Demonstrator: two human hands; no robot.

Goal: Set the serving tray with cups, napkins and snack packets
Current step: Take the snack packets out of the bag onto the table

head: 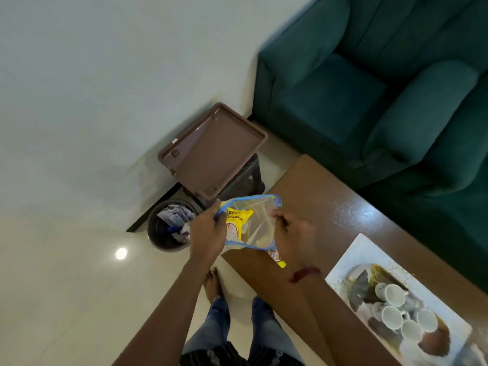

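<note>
Both my hands hold a clear zip pouch with a blue edge [257,220] over the near-left end of the wooden table [330,207]. My left hand [207,233] grips its left side, my right hand [289,233] its right side. A yellow snack packet [236,217] lies inside the pouch. Another yellow packet corner [281,263] shows under my right wrist. On the right of the table stands a patterned white serving tray [351,257] bearing several white cups [394,294].
An empty brown tray [227,154] rests on a dark stool by the wall. A round dark bin [158,233] with paper waste sits on the floor left of my hands. A green sofa [383,88] stands behind the table. My feet are on the floor below.
</note>
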